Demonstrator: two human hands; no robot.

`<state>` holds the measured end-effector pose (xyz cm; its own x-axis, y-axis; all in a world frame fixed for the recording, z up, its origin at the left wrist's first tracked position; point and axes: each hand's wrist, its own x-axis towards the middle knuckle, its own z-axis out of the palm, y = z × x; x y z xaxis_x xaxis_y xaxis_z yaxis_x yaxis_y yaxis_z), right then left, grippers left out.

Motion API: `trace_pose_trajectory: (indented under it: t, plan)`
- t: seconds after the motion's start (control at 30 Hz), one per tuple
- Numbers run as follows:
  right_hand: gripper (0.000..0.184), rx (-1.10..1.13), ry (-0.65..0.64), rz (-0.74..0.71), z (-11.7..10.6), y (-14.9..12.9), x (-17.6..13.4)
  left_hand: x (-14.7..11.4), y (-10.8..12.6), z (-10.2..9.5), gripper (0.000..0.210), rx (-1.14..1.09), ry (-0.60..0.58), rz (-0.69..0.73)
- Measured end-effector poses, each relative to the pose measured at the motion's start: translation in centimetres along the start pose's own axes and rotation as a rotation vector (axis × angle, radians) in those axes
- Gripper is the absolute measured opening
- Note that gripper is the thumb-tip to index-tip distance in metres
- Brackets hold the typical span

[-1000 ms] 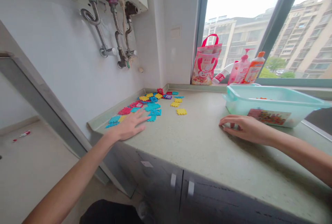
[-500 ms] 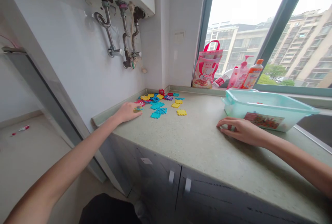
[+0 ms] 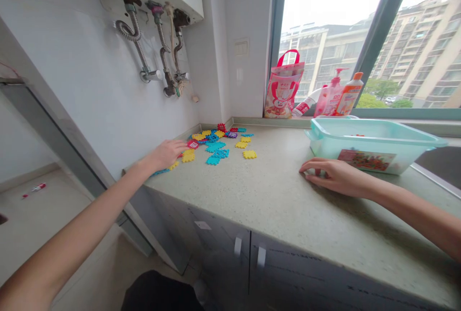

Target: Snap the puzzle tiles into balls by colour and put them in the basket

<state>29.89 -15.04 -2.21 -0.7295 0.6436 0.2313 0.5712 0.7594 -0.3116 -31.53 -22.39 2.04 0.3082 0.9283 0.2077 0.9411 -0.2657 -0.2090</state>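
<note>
My left hand (image 3: pixel 167 153) is over the left end of the counter, with its fingers stretched towards a pile of toothed plastic building pieces. Beside its fingertips lie a red piece (image 3: pixel 192 144) and a yellow piece (image 3: pixel 188 156); blue and yellow pieces show partly from under the hand. Further right in the pile are a turquoise piece (image 3: pixel 215 147) and a purple piece (image 3: pixel 231 135). My right hand (image 3: pixel 334 176) rests on the counter in front of the mint-green plastic bin (image 3: pixel 406 140), its thumb and forefinger apart. Reddish colour shows between them, too small to make out.
A pink-and-white bag (image 3: pixel 284 92), a pump bottle (image 3: pixel 328 97) and an orange-capped bottle (image 3: pixel 349 95) stand on the windowsill. Metal hoses (image 3: pixel 139 52) hang from a wall unit at upper left. A sink (image 3: pixel 441 169) edges the right side.
My left hand has shifted left, uncovering the yellow piece and showing more blue and yellow pieces by the counter edge. My right hand stays by the bin. The view has shifted slightly.
</note>
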Motion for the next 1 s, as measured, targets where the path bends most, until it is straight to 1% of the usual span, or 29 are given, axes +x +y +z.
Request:
trace_pose_trajectory:
  t: [0.1,0.2,0.3,0.4,0.5,0.53,0.6,0.7,0.77,0.8,0.87,0.93,0.97,1.0]
  plan:
    - [0.034,-0.011,0.0,0.003,0.1,0.2,0.0,-0.1,0.7,0.8,0.045,0.027,-0.041,0.021]
    - [0.034,-0.011,-0.008,0.009,0.2,0.1,0.1,0.3,2.8,0.6,0.041,0.048,-0.022,0.071]
    - [0.034,-0.013,-0.006,0.014,0.1,-0.1,0.1,0.6,6.2,-0.2,0.04,0.051,0.028,0.118]
    - [0.035,-0.031,-0.009,0.006,-0.2,-0.2,0.1,0.5,10.0,-0.7,0.035,0.001,0.072,0.124]
    - [0.034,-0.07,-0.006,-0.015,-0.3,-0.4,0.0,0.2,13.4,-0.6,0.031,-0.129,0.117,0.076]
    - [0.034,-0.085,0.01,-0.023,-0.2,-0.5,0.1,0.3,14.4,-0.5,0.032,-0.188,0.13,0.048]
    - [0.034,-0.107,0.089,-0.059,0.3,-1.1,0.1,0.6,16.4,-0.4,0.036,-0.3,0.134,-0.003]
    - [0.033,-0.103,0.229,-0.166,1.7,-3.6,0.6,1.8,19.2,-0.3,0.041,-0.407,0.095,0.003]
    - [0.034,-0.077,0.251,-0.243,3.0,-6.3,1.5,2.7,20.8,-0.4,0.043,-0.453,0.098,0.035]
    - [0.037,-0.064,0.243,-0.267,3.7,-7.8,2.1,3.1,21.4,-0.5,0.044,-0.473,0.114,0.048]
    - [0.053,-0.038,0.223,-0.258,5.3,-11.0,4.0,3.7,22.1,-0.6,0.043,-0.495,0.17,0.056]
    - [0.076,-0.002,0.207,-0.16,6.9,-13.9,6.3,3.9,22.2,-0.6,0.039,-0.498,0.222,0.055]
    - [0.086,-0.001,0.176,-0.113,7.7,-15.2,7.5,3.8,22.0,-0.6,0.036,-0.49,0.239,0.056]
    - [0.092,0.001,0.143,-0.085,8.3,-16.2,8.6,3.7,21.7,-0.5,0.033,-0.478,0.247,0.06]
